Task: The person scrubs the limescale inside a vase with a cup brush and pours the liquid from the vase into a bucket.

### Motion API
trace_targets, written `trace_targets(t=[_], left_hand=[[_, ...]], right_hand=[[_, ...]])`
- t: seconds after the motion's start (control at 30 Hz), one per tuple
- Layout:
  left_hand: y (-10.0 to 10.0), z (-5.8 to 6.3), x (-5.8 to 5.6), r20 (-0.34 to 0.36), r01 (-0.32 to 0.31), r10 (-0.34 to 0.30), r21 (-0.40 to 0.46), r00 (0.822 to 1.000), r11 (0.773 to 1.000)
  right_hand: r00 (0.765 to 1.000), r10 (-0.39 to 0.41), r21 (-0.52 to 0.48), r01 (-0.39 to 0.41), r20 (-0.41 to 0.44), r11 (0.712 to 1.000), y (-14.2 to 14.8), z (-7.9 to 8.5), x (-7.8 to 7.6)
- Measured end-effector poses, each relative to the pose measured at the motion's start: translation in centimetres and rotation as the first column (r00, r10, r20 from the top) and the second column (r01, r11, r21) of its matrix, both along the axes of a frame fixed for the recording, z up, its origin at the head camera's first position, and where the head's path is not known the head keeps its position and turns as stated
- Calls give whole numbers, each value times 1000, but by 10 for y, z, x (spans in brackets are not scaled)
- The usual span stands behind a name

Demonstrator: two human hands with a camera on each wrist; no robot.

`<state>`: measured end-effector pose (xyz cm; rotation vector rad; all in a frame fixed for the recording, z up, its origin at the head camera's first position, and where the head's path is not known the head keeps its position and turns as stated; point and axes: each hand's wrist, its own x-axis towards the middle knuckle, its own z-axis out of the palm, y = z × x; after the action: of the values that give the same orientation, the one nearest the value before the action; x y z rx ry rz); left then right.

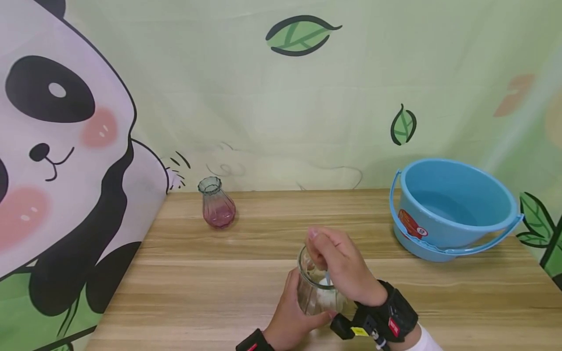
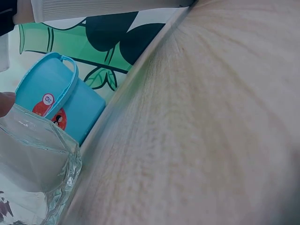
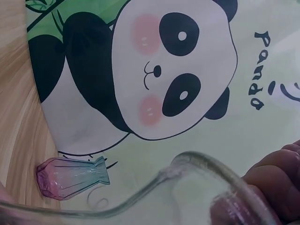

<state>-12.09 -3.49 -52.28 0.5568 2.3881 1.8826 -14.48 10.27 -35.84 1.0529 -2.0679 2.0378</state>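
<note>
A clear ribbed glass vase (image 1: pixel 312 298) stands near the front of the table, and my left hand (image 1: pixel 291 314) grips its lower side. My right hand (image 1: pixel 344 268) is at the mouth of the vase with curled fingers, holding a thin pale handle (image 1: pixel 328 278) that runs down inside. Something white shows low in the glass; I cannot tell what the handle belongs to. In the left wrist view the thick glass base (image 2: pixel 70 173) has a whitish mass behind it. The right wrist view shows the wavy rim (image 3: pixel 187 159) beside my right fingers (image 3: pixel 276 173).
A small pink and grey-green glass vase (image 1: pixel 219 207) stands at the back left of the wooden table (image 1: pixel 197 292). At the back right is a blue bucket (image 1: pixel 421 200) with its handle down. Behind hangs a panda-print cloth (image 1: pixel 219 97).
</note>
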Motion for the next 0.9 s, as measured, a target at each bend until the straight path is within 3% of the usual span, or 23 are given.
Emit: trace_targets(t=[0.3, 0.47, 0.6, 0.73, 0.9], left_hand=[[0, -1, 0, 4, 2, -2, -2, 1000, 1000], [0, 0, -1, -28, -8, 7, -13, 1000, 1000], [0, 1, -1, 14, -5, 5, -4, 1000, 1000], [0, 1, -1, 58, 3, -3, 10, 998, 1000], [0, 1, -1, 45, 11, -11, 9, 999, 1000]], right_hand=[[997, 41, -44, -38, 59, 998, 4, 1, -2], [996, 66, -125, -59, 53, 990, 3, 0, -4], [996, 83, -200, -75, 34, 977, 2, 0, -4], [997, 75, -222, -71, 8, 972, 1, 0, -4], [1000, 25, -199, -24, -1, 980, 1, 0, -4]])
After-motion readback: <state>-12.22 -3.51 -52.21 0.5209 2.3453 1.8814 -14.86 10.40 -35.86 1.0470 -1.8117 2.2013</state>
